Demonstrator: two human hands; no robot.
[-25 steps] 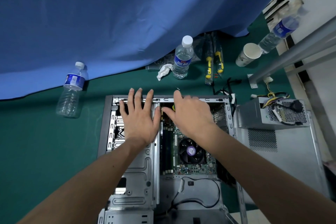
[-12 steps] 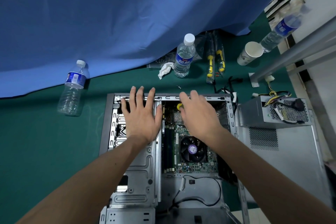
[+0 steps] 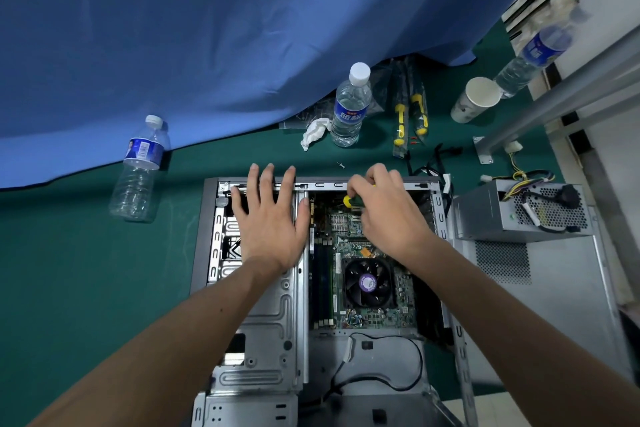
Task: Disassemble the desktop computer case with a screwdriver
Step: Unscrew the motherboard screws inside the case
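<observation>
Case [image 3: 313,367] of the desktop computer lies flat on the green mat [image 3: 69,288], side panel off, interior facing up. All positions below are given relative to this case.

Left hand [image 3: 268,218] rests palm down on the metal drive cage [image 3: 270,315] in the case's far left section, fingers straight and spread, fingertips reaching the far rim. Right hand [image 3: 388,215] is inside the far right section, above the motherboard [image 3: 360,253]; its fingers curl round a screwdriver [image 3: 351,201] with a yellow and green handle, most of the tool being hidden by the hand. CPU fan [image 3: 369,282] sits at the case centre, nearer than the right hand.

Power supply [image 3: 519,211] with its cable bundle stands just right of the case, on a grey side panel [image 3: 554,305]. One loose screw [image 3: 341,165] lies just beyond the far rim. Further beyond stand a water bottle [image 3: 349,107], a crumpled tissue [image 3: 313,132] and packaged screwdrivers [image 3: 410,114]. A second bottle [image 3: 140,170] lies off the far left corner.
</observation>
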